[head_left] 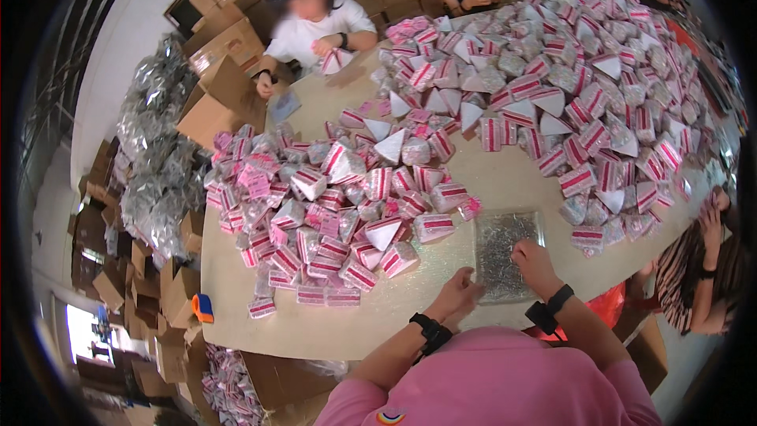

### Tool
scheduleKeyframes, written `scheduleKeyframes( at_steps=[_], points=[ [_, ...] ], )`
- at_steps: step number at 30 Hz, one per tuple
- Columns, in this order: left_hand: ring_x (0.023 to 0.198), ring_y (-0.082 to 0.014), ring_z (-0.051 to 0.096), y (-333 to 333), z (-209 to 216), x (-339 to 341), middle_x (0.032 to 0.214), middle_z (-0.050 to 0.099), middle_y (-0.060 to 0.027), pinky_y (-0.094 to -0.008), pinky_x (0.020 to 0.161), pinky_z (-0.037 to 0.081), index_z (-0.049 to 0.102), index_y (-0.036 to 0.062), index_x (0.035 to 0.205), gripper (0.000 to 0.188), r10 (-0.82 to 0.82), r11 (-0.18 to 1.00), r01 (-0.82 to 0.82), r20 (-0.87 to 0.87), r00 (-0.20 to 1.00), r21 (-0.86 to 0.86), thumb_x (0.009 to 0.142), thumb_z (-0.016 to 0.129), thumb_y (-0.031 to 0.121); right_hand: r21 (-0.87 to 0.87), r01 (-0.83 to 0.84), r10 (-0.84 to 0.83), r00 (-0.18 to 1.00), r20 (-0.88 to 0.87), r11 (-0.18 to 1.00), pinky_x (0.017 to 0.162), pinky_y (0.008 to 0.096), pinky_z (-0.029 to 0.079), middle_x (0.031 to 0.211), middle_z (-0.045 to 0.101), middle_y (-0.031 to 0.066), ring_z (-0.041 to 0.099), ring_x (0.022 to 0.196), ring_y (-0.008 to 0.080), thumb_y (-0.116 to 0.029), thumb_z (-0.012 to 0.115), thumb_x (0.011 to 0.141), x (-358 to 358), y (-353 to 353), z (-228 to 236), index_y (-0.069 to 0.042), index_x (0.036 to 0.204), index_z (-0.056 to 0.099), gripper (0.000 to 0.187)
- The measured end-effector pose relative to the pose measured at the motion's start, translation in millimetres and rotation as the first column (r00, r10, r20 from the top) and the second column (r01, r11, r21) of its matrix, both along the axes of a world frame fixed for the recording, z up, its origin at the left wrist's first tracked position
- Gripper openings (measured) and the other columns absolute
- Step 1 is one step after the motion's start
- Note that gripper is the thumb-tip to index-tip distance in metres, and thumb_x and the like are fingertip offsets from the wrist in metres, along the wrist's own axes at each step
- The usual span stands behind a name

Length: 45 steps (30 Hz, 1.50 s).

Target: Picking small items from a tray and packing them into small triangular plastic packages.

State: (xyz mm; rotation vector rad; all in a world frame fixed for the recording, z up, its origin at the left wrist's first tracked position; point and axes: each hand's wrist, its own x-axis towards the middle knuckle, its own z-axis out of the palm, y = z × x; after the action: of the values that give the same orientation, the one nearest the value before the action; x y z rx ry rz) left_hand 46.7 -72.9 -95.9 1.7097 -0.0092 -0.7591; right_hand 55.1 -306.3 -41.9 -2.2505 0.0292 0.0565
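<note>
A flat stack of clear plastic bags (511, 226) lies on the table in front of me. My right hand (534, 266) rests over its right side, with the fingers curled in; whatever they pinch is too small to make out. Just left of the stack is my left hand (459, 293), its fingers partly stretched and the thumb apart, slightly blurred, with nothing seen in it. Nearest to that hand is a heap of wrapped cake-slice-shaped pieces (359, 274) in white and pink. Several carry pink cards (254, 181).
A larger heap of the same wedges (579, 106) covers the table's (394, 327) far right. Across the table a person in white (319, 24) handles a wedge. Other people sit at the back and right. Cardboard boxes (225, 102) and silvery bags (162, 150) stand left; an orange-and-blue tape dispenser (203, 308) sits at the edge.
</note>
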Motion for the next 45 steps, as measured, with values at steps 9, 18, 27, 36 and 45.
scheduleKeyframes(
  at_steps=[9, 18, 27, 36, 45],
  points=[
    [0.093, -0.0205, 0.059, 100, 21, -36, 0.101, 0.061, -0.0113, -0.0303, 0.081, 0.047, 0.055, -0.0015, 0.113, 0.037, 0.266, 0.960, -0.271, 0.065, 0.962, 0.076, 0.085, 0.062, 0.022, 0.040, -0.180, 0.183, 0.974, -0.136, 0.983, 0.092, 0.0409, 0.044, 0.121, 0.051, 0.0222, 0.053, 0.107, 0.0373, -0.014, 0.067, 0.074, 26, 10, 46, -0.004, 0.131, 0.040, 0.063],
    [0.089, -0.0222, 0.058, 224, 30, -91, 0.121, 0.044, -0.0119, -0.0378, 0.065, 0.050, 0.010, 0.0128, 0.143, 0.084, 0.941, 0.296, -0.935, 0.112, 0.321, 0.195, 0.082, 0.066, 0.016, 0.002, -0.129, 0.129, 0.990, -0.054, 0.992, 0.110, 0.0477, 0.022, 0.141, 0.028, 0.0261, 0.024, 0.133, 0.0416, -0.024, 0.074, 0.068, 82, 123, 21, -0.005, 0.143, 0.019, 0.095],
    [0.095, -0.0347, 0.062, 257, 27, -31, 0.104, 0.056, -0.0172, -0.0439, 0.077, 0.053, 0.018, 0.0077, 0.132, 0.058, 0.736, 0.515, -0.829, -0.384, 0.558, -0.218, 0.089, 0.056, 0.011, -0.033, 0.123, -0.123, 0.992, -0.001, 0.992, 0.104, 0.0475, 0.031, 0.134, 0.028, 0.0319, 0.031, 0.123, 0.0485, -0.022, 0.077, 0.063, 158, 167, -36, -0.008, 0.142, 0.018, 0.100],
    [0.102, -0.0378, 0.059, 262, 43, 16, 0.106, 0.059, -0.0146, -0.0475, 0.087, 0.052, 0.023, 0.0142, 0.134, 0.054, 0.627, 0.403, -0.865, -0.599, 0.499, -0.298, 0.090, 0.055, 0.011, -0.366, -0.100, -0.015, 0.954, -0.298, 0.925, 0.085, 0.0531, 0.045, 0.112, 0.043, 0.0433, 0.045, 0.108, 0.0560, -0.028, 0.075, 0.068, 225, 218, 12, -0.003, 0.137, 0.024, 0.089],
    [0.117, -0.0384, 0.047, 268, 41, 54, 0.138, 0.030, -0.0128, -0.0483, 0.100, 0.038, 0.015, 0.0170, 0.145, 0.069, 0.470, 0.866, -0.431, 0.117, 0.875, -0.253, 0.090, 0.056, 0.018, -0.243, -0.078, 0.064, 0.996, -0.068, 0.967, 0.087, 0.0483, 0.048, 0.127, 0.019, 0.0499, 0.050, 0.101, 0.0577, -0.022, 0.077, 0.069, 260, 242, -9, -0.009, 0.140, 0.026, 0.088]
  ],
)
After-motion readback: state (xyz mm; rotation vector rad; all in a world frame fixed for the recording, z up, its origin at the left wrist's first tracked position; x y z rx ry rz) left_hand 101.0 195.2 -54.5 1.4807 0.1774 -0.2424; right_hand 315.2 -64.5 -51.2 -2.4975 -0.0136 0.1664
